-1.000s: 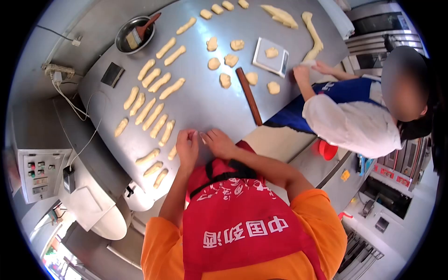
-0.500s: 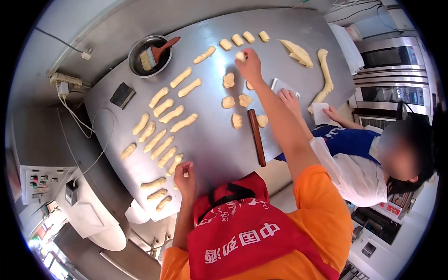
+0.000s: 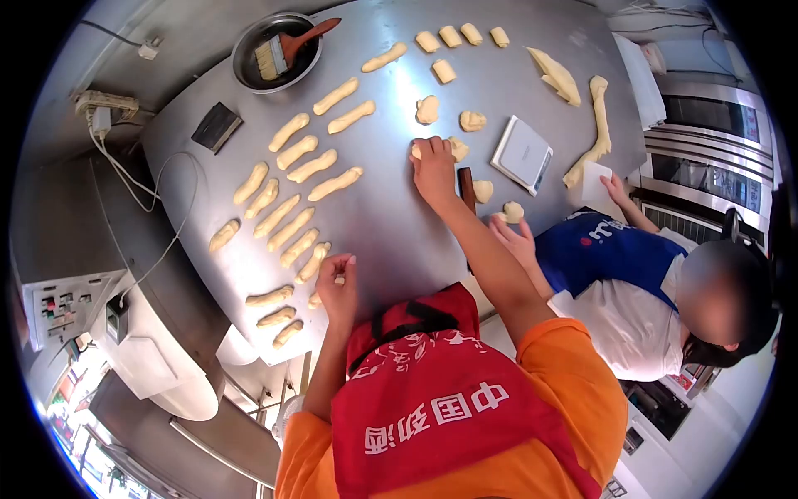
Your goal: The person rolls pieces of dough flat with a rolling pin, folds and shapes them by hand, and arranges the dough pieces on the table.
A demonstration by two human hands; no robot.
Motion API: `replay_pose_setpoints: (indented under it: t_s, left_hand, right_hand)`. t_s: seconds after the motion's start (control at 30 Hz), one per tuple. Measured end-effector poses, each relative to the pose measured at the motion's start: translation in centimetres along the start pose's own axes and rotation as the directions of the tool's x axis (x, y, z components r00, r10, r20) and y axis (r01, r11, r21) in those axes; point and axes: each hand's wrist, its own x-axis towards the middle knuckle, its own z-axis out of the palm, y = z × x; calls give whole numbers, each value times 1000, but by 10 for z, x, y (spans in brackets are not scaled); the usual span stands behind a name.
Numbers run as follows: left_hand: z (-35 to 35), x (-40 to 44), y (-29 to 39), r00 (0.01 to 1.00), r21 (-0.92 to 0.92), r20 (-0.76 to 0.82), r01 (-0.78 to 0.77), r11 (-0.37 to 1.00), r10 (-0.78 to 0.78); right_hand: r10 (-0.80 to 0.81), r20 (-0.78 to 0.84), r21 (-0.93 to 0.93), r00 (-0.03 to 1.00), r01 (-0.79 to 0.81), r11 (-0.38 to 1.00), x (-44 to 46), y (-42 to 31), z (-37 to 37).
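My right hand (image 3: 434, 176) reaches to the middle of the metal table, its fingers closed round a dough lump (image 3: 418, 151). Another lump (image 3: 458, 150) lies beside its fingertips. By the table's near edge, my left hand (image 3: 337, 287) is curled, thumb and fingers together; a small pale bit shows there, too small to name. Several dough strips (image 3: 290, 230) lie left of it in rows, one partly behind the hand. Farther back is a short dough piece (image 3: 445, 72), below a row of several similar ones (image 3: 450, 36).
A dark wooden stick (image 3: 467, 190) lies right of my right wrist, partly hidden. A white scale (image 3: 522, 155) is beyond it. A person in a blue apron (image 3: 611, 254) reaches a hand to a dough lump (image 3: 513, 212). A bowl with a brush (image 3: 278, 79) stands at back left.
My right hand has put down the short dough piece near the back row and come back to a dough lump. The other person's hand has left the scale. The view has shifted.
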Motion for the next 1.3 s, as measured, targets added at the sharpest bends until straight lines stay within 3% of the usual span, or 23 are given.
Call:
replay_pose_setpoints:
  t_s: [0.03, 0.07, 0.1, 0.17, 0.2, 0.23, 0.27, 0.3, 0.37, 0.4, 0.47, 0.5, 0.53, 0.6, 0.63, 0.67, 0.7, 0.73, 0.8, 0.9, 1.0, 1.23, 1.3]
  left_hand:
    - [2, 1, 4, 998, 11, 47, -34, 999, 33]
    - [3, 1, 8, 993, 23, 95, -65, 998, 63]
    - [2, 1, 12, 986, 36, 143, -98, 995, 92]
    - [19, 1, 33, 991, -296, 118, -32, 955, 70]
    - [25, 0, 44, 992, -452, 114, 4, 892, 54]
    - [30, 2, 52, 987, -566, 160, 107, 817, -18]
    - [36, 4, 59, 972, -664, 220, 211, 717, -82]
    - [40, 3, 62, 946, -738, 293, 317, 596, -139]
    - [35, 13, 30, 903, -626, 357, 423, 655, -241]
    - [34, 17, 18, 879, -569, 380, 468, 676, -289]
    - [33, 4, 21, 896, -492, 366, 416, 765, -252]
    - [31, -3, 21, 902, -443, 360, 389, 807, -237]
    - [33, -8, 19, 916, -381, 353, 327, 865, -191]
    - [41, -8, 18, 933, -245, 349, 183, 952, -90]
    - [44, -5, 21, 938, -138, 346, 9, 990, 39]
    - [47, -3, 22, 919, -30, 358, -163, 986, 163]
    - [50, -3, 22, 881, 76, 385, -328, 942, 276]
    - [51, -1, 19, 807, 228, 425, -534, 814, 410]
    - [48, -1, 9, 578, 444, 575, -815, 372, 579]
    - [44, -29, -49, 620, 668, 693, -744, -5, 368]
    - [54, -50, -45, 688, 645, 669, -726, 239, 282]
    - [159, 117, 18, 714, 784, 445, -602, 149, 541]
    - [176, 176, 31, 564, 675, 443, -721, 154, 697]
  right_hand:
    - [53, 47, -1, 997, -53, 999, 2, -4, -4]
    - [196, 97, 290, 976, -216, 932, 2, -7, -9]
    - [235, 150, 406, 960, -276, 871, 1, -27, -30]
    - [272, 263, 610, 926, -378, 697, -11, -73, -71]
    - [139, 128, 694, 982, -189, 695, -33, -81, -68]
    - [66, 81, 632, 994, -103, 768, -57, -93, -67]
    - [-143, 119, 528, 983, 59, 847, -75, -106, -82]
    - [-179, 101, 553, 979, 94, 828, -96, -116, -89]
    - [-236, 54, 596, 970, 158, 787, -130, -132, -97]
    - [-169, -18, 500, 985, 155, 852, -143, -117, -98]
    - [184, -95, 426, 978, -127, 896, -167, -59, -82]
    - [288, -181, 237, 940, -242, 941, -174, -29, -79]
    - [352, -216, 16, 911, -357, 934, -177, -15, -89]
    - [399, -151, -117, 904, -417, 901, -192, 10, -78]
    - [427, -119, -182, 896, -443, 878, -198, 18, -70]
    - [450, -151, -82, 880, -464, 882, -204, 22, -57]
    - [446, -142, -36, 884, -455, 890, -208, 24, -53]
    - [442, -131, 11, 887, -445, 896, -211, 26, -50]
    - [411, -145, 55, 900, -407, 912, -221, 26, -45]
    - [451, -173, 16, 876, -455, 890, -230, 13, -44]
    - [483, -183, 44, 856, -484, 874, -228, 13, -42]
    - [498, -173, 63, 850, -495, 867, -227, 14, -42]
    - [497, -169, 81, 851, -491, 867, -229, 14, -41]
